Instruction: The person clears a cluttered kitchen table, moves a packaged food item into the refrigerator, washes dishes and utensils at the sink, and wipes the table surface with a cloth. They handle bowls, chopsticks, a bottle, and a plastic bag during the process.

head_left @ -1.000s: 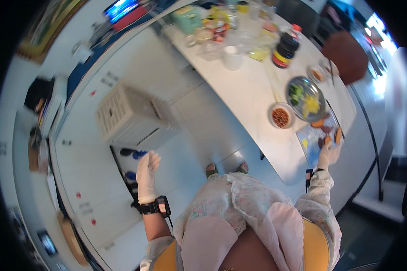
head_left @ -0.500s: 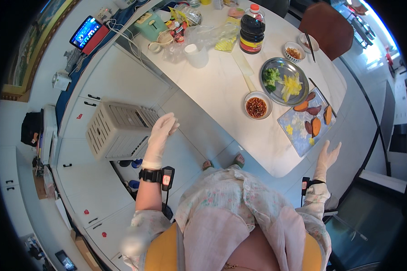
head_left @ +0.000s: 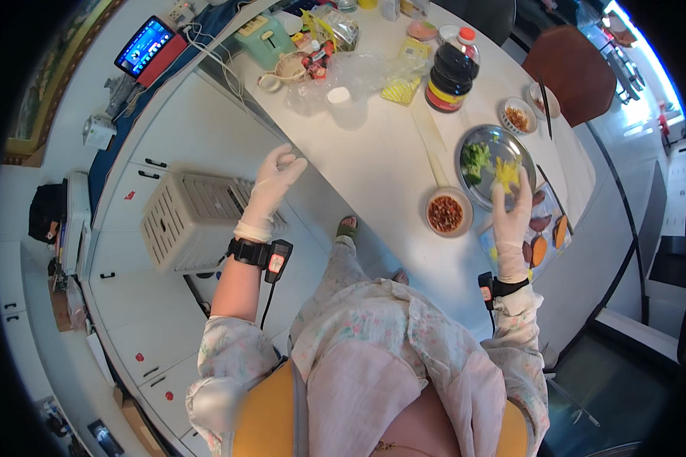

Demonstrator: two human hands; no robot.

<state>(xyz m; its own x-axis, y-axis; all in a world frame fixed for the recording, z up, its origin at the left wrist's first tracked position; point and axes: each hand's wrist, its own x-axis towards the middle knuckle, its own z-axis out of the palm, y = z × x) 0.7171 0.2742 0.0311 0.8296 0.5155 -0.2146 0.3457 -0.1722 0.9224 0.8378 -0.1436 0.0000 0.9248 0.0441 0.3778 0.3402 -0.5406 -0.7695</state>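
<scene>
Both my hands wear thin whitish gloves. My right hand point(head_left: 513, 217) reaches over the table, fingers spread, its fingertips beside yellow leafy pieces point(head_left: 507, 169) on a round metal plate point(head_left: 492, 135). Whether they touch those pieces I cannot tell. Broccoli point(head_left: 476, 160) lies on the plate's left side. Under and beside my right wrist is a bluish cutting board point(head_left: 488, 242) with cut sweet potatoes point(head_left: 540, 250), partly hidden. A small bowl of red chili sauce point(head_left: 446, 213) stands left of that hand. My left hand point(head_left: 277, 179) hovers empty off the table's left edge, fingers loosely bent and apart.
A dark sauce bottle point(head_left: 450, 80) stands behind the plate, near two small bowls point(head_left: 517, 116). A long pale, flat, handled tool point(head_left: 428, 137) lies behind the chili bowl. Plastic bags, a white cup point(head_left: 347, 107) and a green toaster point(head_left: 261, 42) crowd the far left. A beige crate point(head_left: 198, 221) is below.
My right hand has moved forward and left, from beside the board to the plate. My left hand has risen slightly. The view has shifted, and one foot has stepped forward.
</scene>
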